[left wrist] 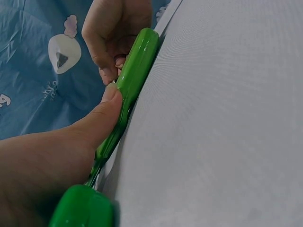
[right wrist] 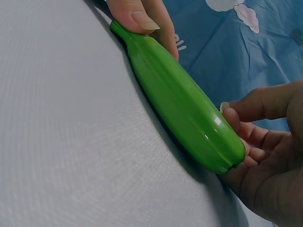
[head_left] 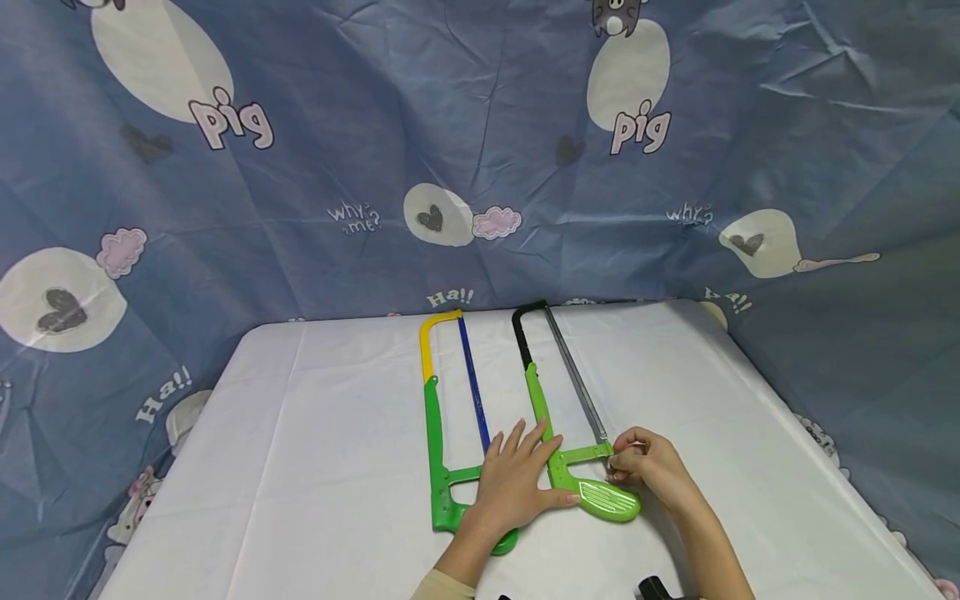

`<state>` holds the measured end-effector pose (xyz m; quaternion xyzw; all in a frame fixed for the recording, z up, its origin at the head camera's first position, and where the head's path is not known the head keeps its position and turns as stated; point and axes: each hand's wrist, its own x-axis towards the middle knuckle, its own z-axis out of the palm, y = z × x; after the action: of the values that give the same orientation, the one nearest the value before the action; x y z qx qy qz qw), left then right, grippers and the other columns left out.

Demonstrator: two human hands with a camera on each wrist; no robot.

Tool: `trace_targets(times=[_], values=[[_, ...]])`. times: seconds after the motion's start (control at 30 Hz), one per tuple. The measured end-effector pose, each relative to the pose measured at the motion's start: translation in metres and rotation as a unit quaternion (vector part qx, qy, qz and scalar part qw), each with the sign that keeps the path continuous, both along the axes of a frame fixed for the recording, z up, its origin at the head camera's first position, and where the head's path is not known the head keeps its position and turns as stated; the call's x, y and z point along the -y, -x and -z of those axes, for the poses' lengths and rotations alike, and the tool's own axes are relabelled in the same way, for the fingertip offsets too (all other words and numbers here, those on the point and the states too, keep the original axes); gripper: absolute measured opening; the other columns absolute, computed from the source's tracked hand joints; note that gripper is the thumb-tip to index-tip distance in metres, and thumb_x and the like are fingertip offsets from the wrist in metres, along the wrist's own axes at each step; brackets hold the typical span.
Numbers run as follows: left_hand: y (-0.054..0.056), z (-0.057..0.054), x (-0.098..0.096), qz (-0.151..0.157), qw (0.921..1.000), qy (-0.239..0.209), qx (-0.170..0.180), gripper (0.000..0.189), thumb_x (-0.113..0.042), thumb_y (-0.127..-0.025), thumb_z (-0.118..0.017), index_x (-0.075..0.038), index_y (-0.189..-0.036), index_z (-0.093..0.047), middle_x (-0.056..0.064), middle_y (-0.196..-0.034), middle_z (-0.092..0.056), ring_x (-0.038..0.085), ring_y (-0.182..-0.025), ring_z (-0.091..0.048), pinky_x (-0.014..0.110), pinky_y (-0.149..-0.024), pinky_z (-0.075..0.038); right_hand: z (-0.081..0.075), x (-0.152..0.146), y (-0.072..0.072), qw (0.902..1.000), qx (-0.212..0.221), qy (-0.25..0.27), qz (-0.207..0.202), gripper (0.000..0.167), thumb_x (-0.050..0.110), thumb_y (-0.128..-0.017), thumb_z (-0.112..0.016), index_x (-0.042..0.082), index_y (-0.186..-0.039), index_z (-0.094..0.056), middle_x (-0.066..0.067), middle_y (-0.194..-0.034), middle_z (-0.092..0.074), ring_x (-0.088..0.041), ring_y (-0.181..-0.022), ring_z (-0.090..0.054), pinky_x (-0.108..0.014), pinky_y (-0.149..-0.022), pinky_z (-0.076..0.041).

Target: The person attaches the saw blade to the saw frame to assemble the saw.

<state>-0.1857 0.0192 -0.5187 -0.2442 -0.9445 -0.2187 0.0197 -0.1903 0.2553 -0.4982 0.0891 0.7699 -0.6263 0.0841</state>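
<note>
A light green hacksaw with a black front frame and a grey blade lies on the white-covered table. My left hand rests over its frame with fingers spread, the thumb against the handle. At the bracket by the blade's near end, my right hand pinches the small metal tension nut, mostly hidden behind its fingers. To the left lies a second hacksaw, darker green with a yellow front and a blue blade. My left hand and wrist cover part of its handle.
The white cloth covers the table. A blue printed curtain hangs behind it and along both sides. A black object shows at the bottom edge, near the right forearm.
</note>
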Motion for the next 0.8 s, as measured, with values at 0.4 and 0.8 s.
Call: trace_targets(times=[0.4, 0.8], values=[[-0.0005, -0.0022, -0.0005, -0.002, 0.9997, 0.012, 0.02, 0.086, -0.075, -0.08, -0.06, -0.029, -0.151, -0.043, 0.001, -0.165, -0.028, 0.035, -0.153, -0.021, 0.062, -0.12, -0.019, 0.0009, -0.0034, -0.0019, 0.9996, 0.0, 0.026, -0.014, 0.022, -0.005, -0.084, -0.057, -0.01, -0.104, -0.051, -0.011, -0.076, -0.069, -0.016, -0.064, -0.067, -0.029, -0.064, -0.06], [0.0002, 0.0042, -0.001, -0.007, 0.9999, 0.004, 0.007, 0.087, -0.078, -0.08, -0.057, -0.031, -0.151, -0.042, -0.002, -0.165, -0.027, 0.033, -0.154, -0.02, 0.061, -0.12, -0.018, 0.0034, -0.0091, -0.0008, 0.9976, 0.002, 0.052, -0.045, 0.023, -0.005, -0.085, -0.058, -0.01, -0.105, -0.048, -0.009, -0.076, -0.07, -0.013, -0.064, -0.067, -0.028, -0.065, -0.06]])
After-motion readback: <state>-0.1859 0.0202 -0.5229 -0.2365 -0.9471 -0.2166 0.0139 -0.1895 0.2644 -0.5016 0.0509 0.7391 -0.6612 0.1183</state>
